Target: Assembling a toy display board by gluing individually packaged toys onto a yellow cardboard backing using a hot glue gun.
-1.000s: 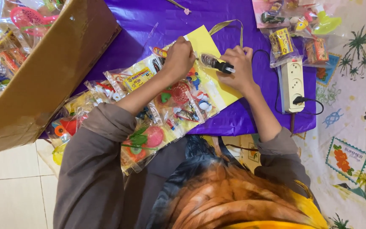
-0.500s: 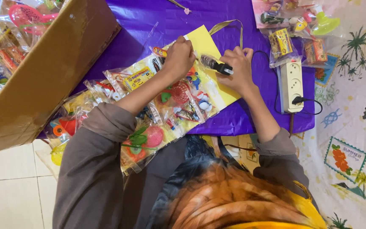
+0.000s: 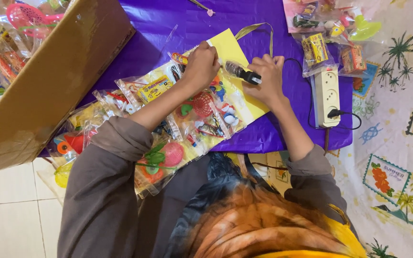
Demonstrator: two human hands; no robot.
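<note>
My left hand [image 3: 202, 67] presses down on a clear toy packet [image 3: 206, 107] lying on a yellow card [image 3: 230, 48]. My right hand [image 3: 266, 79] grips a black glue gun [image 3: 242, 72], its tip pointing left toward my left fingers at the top of the packet. The gun's black cord runs right to a white power strip [image 3: 327, 95]. Several more clear packets of colourful toys [image 3: 154, 88] are lined up along the card under my left arm.
A big cardboard box [image 3: 53, 71] stands at the left, with toy packets [image 3: 5, 33] behind it. Purple sheet [image 3: 168, 24] covers the work surface. More toy packets [image 3: 326, 28] lie at the top right. A palm-print mat [image 3: 397, 119] lies right.
My hands have drawn slightly closer together and the glue gun's tip has edged toward the left hand at the packet's top.
</note>
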